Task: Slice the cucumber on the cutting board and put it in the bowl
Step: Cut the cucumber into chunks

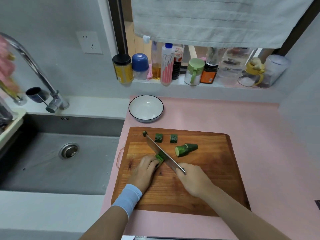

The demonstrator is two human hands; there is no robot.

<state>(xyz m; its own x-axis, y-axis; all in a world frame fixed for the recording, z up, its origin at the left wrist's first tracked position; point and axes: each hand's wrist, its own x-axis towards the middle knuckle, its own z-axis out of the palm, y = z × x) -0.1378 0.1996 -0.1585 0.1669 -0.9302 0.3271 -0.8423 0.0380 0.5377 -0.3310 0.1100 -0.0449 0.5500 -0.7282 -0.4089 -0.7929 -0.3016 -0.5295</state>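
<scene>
Head view: the left hand point(146, 168) had its fingers point(152, 161) curled onto the dark green cucumber stub point(160, 158), pinning it. The right hand point(192, 179) gripped the long steel knife point(161, 151) by its handle, blade across the stub beside them. Beyond the fingers, cut chunks point(186, 149) lay on the brown wooden cutting board point(207, 184). Farther off, the white dark-rimmed bowl point(146, 108) stood empty on the pink bench point(242, 118). Slicing seemed underway; next needed a downward cut clear of knuckles.
</scene>
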